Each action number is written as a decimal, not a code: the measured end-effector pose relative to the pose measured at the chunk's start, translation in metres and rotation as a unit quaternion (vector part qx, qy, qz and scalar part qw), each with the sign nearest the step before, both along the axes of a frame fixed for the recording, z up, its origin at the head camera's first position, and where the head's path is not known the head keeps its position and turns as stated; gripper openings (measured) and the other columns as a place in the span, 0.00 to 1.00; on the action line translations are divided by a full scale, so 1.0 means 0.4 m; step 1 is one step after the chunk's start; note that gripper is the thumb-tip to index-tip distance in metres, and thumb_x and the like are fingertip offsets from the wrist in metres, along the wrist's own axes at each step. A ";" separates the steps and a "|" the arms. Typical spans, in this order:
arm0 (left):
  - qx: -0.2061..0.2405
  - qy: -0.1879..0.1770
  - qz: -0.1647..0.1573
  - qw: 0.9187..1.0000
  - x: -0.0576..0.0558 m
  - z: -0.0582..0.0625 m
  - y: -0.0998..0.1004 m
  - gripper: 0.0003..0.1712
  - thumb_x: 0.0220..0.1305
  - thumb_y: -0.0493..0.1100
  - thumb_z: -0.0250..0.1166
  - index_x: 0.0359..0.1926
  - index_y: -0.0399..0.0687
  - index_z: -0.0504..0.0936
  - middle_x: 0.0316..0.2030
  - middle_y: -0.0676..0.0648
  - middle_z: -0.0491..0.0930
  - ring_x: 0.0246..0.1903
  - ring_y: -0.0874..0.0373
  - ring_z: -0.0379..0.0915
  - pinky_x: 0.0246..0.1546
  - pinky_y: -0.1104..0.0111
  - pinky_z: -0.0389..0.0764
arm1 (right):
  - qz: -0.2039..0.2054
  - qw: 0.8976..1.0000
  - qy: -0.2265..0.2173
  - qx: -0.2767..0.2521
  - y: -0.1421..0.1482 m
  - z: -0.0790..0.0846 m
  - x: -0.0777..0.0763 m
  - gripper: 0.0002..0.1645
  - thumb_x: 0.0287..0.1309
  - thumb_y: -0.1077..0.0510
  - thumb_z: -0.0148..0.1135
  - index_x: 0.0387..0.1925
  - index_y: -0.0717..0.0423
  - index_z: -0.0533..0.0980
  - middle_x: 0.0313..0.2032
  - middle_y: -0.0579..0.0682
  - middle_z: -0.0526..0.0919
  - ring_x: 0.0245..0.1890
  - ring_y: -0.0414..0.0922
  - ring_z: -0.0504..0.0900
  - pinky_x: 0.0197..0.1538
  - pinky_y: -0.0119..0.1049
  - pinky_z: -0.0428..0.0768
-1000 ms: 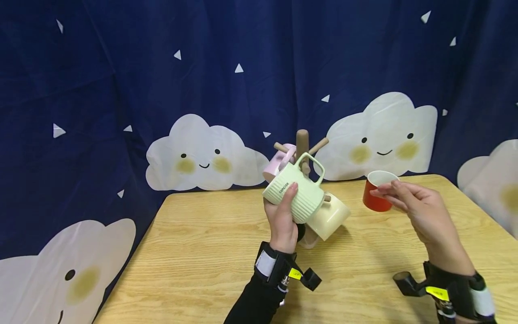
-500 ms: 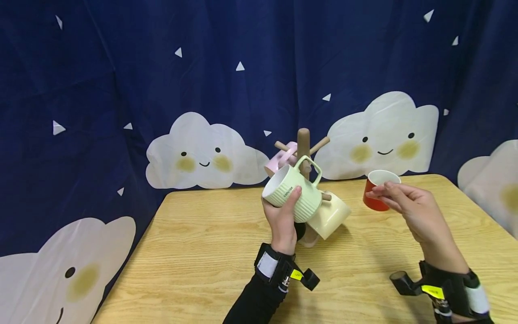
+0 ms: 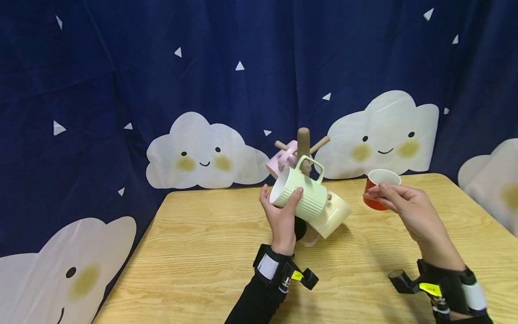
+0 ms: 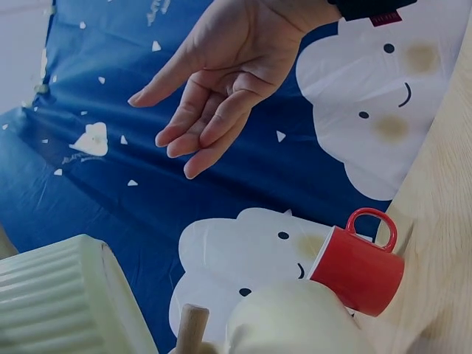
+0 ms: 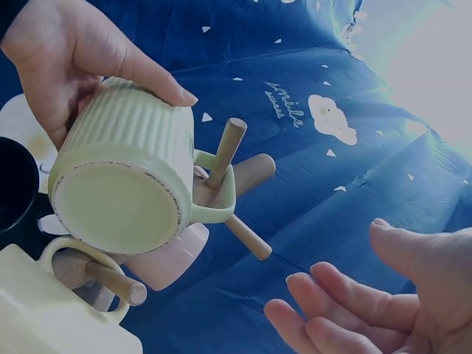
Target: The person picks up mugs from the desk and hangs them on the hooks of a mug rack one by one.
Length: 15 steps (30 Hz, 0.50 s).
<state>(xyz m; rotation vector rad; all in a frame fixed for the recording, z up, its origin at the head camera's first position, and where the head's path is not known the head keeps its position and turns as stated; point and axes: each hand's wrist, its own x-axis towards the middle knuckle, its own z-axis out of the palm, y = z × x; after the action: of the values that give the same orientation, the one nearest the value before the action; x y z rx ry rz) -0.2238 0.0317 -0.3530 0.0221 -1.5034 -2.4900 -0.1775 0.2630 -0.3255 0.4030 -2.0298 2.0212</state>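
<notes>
My left hand (image 3: 282,222) holds a tilted, ribbed light green mug (image 3: 307,198), thumb on its near side and fingers partly hidden behind it. The mug is at a wooden mug tree (image 3: 303,137); its handle overlaps a peg (image 5: 230,136) in the right wrist view, but I cannot tell how far the peg passes through. A pink mug (image 3: 282,161) and a cream mug (image 3: 332,217) hang on the tree. To the right, my right hand (image 3: 408,211) hovers with loosely bent fingers and nothing in them. Behind it stands a red mug (image 4: 361,269).
A black mug (image 5: 16,184) is low on the tree, mostly hidden in the head view. The wooden table (image 3: 194,252) extends left and in front of the tree. A dark blue curtain (image 3: 226,27) with clouds hangs behind the table.
The green mug has shifted slightly right and tipped further over, and a left finger has come into view beside its rim. My right hand has drifted slightly left.
</notes>
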 end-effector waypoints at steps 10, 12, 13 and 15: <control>-0.005 0.040 0.029 0.999 -0.004 0.012 -0.045 0.50 0.46 0.41 0.71 0.65 0.44 0.50 0.62 0.40 0.54 0.64 0.48 0.53 0.66 0.57 0.56 | -0.024 0.999 -0.008 0.027 0.012 -0.007 0.000 0.15 0.66 0.60 0.47 0.36 0.54 0.82 0.35 0.37 0.85 0.41 0.27 0.80 0.43 0.15 0.74; 0.007 0.053 0.048 0.997 -0.008 0.019 -0.077 0.48 0.48 0.39 0.69 0.65 0.42 0.50 0.63 0.39 0.53 0.65 0.47 0.50 0.69 0.57 0.50 | -0.024 0.999 -0.008 0.027 0.015 -0.008 -0.001 0.15 0.66 0.60 0.47 0.36 0.54 0.82 0.35 0.37 0.85 0.41 0.26 0.80 0.43 0.15 0.74; 0.011 0.058 0.058 0.997 -0.010 0.023 -0.096 0.47 0.49 0.39 0.68 0.65 0.41 0.50 0.63 0.39 0.53 0.65 0.46 0.49 0.69 0.57 0.48 | -0.025 0.999 -0.009 0.028 0.016 -0.007 -0.001 0.15 0.66 0.60 0.48 0.36 0.54 0.82 0.35 0.36 0.85 0.41 0.26 0.79 0.43 0.14 0.74; 0.018 0.067 0.076 0.995 -0.013 0.031 -0.136 0.44 0.51 0.39 0.66 0.64 0.39 0.50 0.62 0.38 0.53 0.66 0.46 0.49 0.69 0.57 0.48 | -0.026 0.999 -0.011 0.026 0.018 -0.007 -0.001 0.15 0.66 0.60 0.48 0.36 0.53 0.82 0.35 0.36 0.85 0.41 0.26 0.79 0.43 0.14 0.74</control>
<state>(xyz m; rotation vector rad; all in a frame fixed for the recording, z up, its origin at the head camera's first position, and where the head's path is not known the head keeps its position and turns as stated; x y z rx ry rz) -0.2292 -0.0225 -0.3404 -0.0238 -1.3512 -2.3470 -0.1780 0.2703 -0.3283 0.3372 -2.0861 1.9552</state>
